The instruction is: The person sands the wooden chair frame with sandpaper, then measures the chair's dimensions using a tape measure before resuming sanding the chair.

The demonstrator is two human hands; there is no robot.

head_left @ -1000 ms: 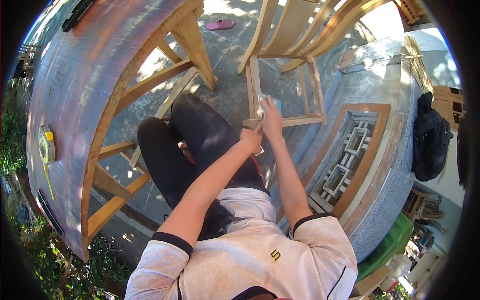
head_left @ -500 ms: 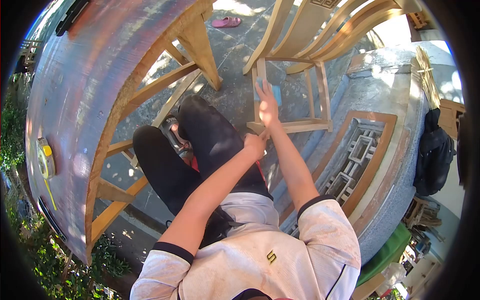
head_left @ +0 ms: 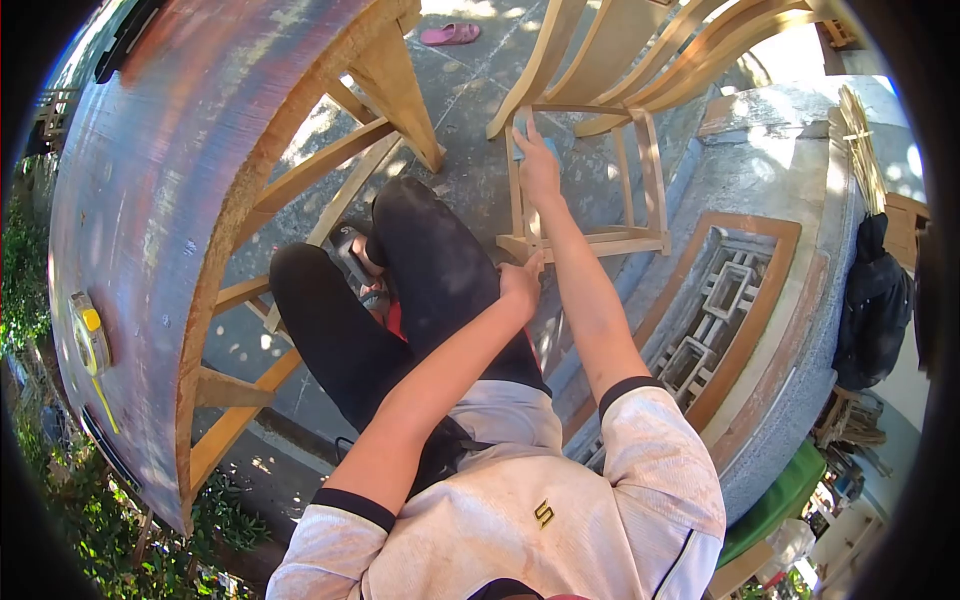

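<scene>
A wooden chair frame [head_left: 585,243] with curved back slats and an open seat stands in front of me, its back away from me. My right hand [head_left: 540,175] presses a thin light-blue sheet [head_left: 519,122], like sandpaper, onto the left seat rail, near the far end. Part of the sheet hides beneath the fingers. At the near left corner of the seat, my left hand [head_left: 520,287] grips the frame, beside my right knee.
On my left stands a large curved wooden tabletop [head_left: 130,230] on a braced frame, with a yellow tape measure [head_left: 90,335] on it. To my right is a stone ledge with a wood-framed lattice panel [head_left: 725,290]. A pink slipper [head_left: 450,35] lies on the floor.
My right hand has slid the blue sheet away from me along the seat rail. My left hand has shifted slightly right at the near corner of the chair frame.
</scene>
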